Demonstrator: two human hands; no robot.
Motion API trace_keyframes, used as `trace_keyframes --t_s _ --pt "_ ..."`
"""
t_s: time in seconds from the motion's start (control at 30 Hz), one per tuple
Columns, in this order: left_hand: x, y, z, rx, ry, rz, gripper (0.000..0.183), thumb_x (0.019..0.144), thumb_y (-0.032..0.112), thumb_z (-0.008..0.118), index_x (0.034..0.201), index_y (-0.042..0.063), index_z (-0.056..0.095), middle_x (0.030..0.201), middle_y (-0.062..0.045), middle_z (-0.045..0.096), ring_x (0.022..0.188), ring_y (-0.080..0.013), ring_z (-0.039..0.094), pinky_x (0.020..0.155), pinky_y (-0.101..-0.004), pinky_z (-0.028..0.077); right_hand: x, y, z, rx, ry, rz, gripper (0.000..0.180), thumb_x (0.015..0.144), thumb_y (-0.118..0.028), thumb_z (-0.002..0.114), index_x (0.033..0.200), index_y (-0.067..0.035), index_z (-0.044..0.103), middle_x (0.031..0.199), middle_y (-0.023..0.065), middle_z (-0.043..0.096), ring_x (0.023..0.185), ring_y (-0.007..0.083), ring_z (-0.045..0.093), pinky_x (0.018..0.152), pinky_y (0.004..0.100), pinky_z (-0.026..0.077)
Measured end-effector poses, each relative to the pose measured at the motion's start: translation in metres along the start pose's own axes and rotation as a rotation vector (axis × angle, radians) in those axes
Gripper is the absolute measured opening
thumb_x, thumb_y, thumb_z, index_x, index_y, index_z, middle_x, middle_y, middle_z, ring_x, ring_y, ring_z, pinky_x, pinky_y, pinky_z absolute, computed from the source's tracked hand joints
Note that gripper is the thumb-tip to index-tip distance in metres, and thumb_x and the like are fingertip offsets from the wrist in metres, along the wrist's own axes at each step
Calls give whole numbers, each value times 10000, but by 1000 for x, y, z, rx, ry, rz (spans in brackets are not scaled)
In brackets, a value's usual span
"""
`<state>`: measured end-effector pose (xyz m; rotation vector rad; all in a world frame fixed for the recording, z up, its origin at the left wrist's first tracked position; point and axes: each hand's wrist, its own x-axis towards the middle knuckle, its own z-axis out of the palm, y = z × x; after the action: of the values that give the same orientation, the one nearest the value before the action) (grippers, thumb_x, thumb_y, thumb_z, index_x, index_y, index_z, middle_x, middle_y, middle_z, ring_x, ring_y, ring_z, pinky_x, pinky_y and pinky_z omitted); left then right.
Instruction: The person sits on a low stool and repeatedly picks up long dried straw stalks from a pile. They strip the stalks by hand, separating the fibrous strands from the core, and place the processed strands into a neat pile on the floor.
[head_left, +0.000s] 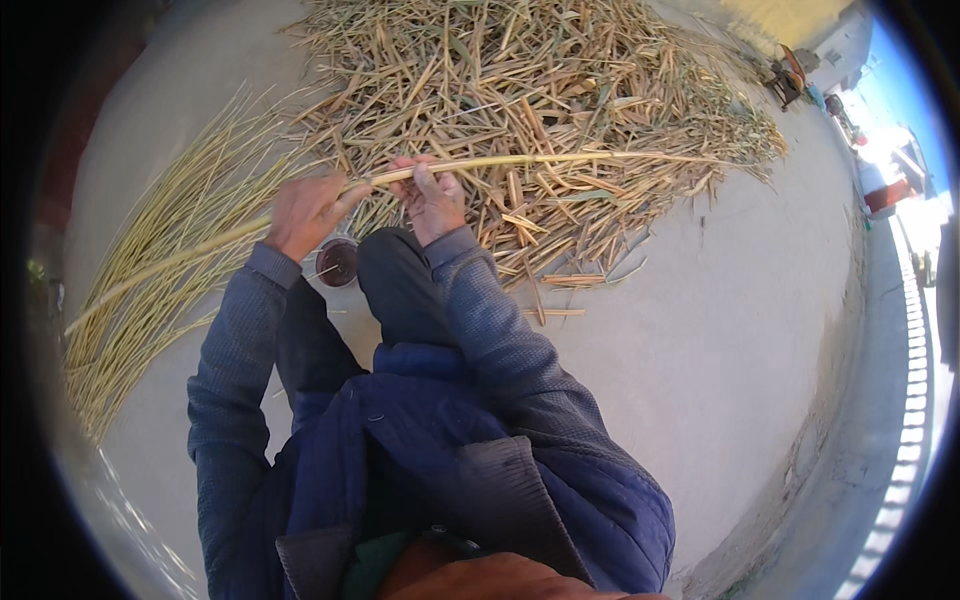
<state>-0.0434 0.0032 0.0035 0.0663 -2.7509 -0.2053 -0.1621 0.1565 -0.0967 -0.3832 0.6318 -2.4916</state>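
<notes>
A long pale plant stalk stretches across the view in front of my knees, its thin end pointing right and its thicker end down to the left. My left hand is closed around the stalk left of its middle. Farther along, my right hand grips it too, with the thumb laid against it. Behind the stalk spreads a heap of cut stalks, husks and dry leaves. A bundle of thin yellow-green stems lies on the ground to the left, partly under the stalk.
A round container with dark contents stands between my feet and the heap. Short stalk pieces lie on the concrete ground at the heap's near edge. Some brown objects stand far off at the upper right.
</notes>
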Motion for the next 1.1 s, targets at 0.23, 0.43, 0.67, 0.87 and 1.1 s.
trace_keyframes --t_s 0.23,0.43,0.67,0.87,1.1 --pt "0 16 20 194 133 76 477 962 516 549 772 80 587 598 -107 580 587 -292 624 525 -435 468 -12 -19 -5 -273 305 38 248 935 -275 717 989 -52 623 824 74 709 677 139 694 591 253 580" --pt "16 13 26 100 135 75 497 979 524 512 765 79 571 600 -118 569 599 -320 612 531 -446 465 -20 -33 -24 -366 308 50 210 937 -198 703 1016 -15 638 818 87 699 648 135 676 552 250 559" --pt "8 -11 12 16 53 -24 534 977 569 491 752 87 538 583 -112 535 556 -335 556 522 -453 416 -16 -107 -192 -181 770 98 330 953 -322 680 1099 -35 605 818 59 648 723 187 663 591 318 549" --pt "-47 -33 -24 113 85 8 496 912 561 598 788 81 588 622 -105 544 575 -318 555 534 -437 425 21 -139 -176 -202 729 97 437 950 -454 658 1092 -47 589 843 66 596 720 194 590 595 330 522" --pt "-130 -72 -93 245 79 11 372 854 406 729 826 55 611 708 -124 573 649 -322 579 562 -426 439 53 -184 -207 -494 824 136 297 945 -321 693 932 -24 687 718 88 621 538 148 542 401 271 425"
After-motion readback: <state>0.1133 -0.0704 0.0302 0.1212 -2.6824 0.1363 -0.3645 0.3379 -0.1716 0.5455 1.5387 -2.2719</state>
